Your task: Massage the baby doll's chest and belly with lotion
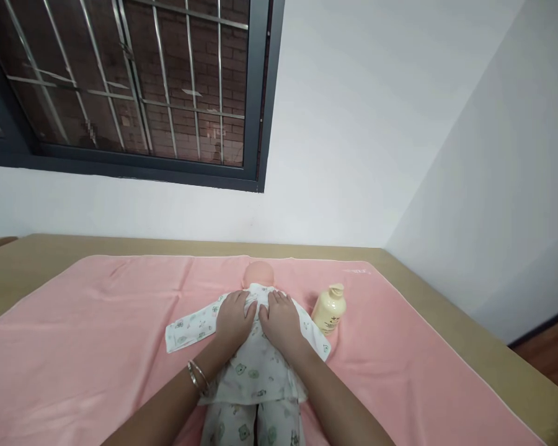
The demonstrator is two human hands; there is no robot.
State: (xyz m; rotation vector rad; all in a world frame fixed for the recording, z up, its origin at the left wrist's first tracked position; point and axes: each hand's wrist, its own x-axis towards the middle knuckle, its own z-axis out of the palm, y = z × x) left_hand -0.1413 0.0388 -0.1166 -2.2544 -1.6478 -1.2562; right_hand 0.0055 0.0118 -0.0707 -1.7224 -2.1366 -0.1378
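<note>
A baby doll [259, 274] lies on a pink towel [97, 334], head pointing away from me, dressed in white printed clothes [255, 368]. My left hand [235, 319] rests flat on the left side of the doll's chest, a bracelet on its wrist. My right hand [281, 322] lies flat on the right side of the chest, fingers apart, almost touching the left hand. Both palms press on the garment and hold nothing. The doll's sleeves spread out to either side.
A cream pump bottle [329, 308] stands on the towel just right of the doll. The towel covers a tan surface [456, 322] against white walls. A barred window [130, 87] is at the upper left.
</note>
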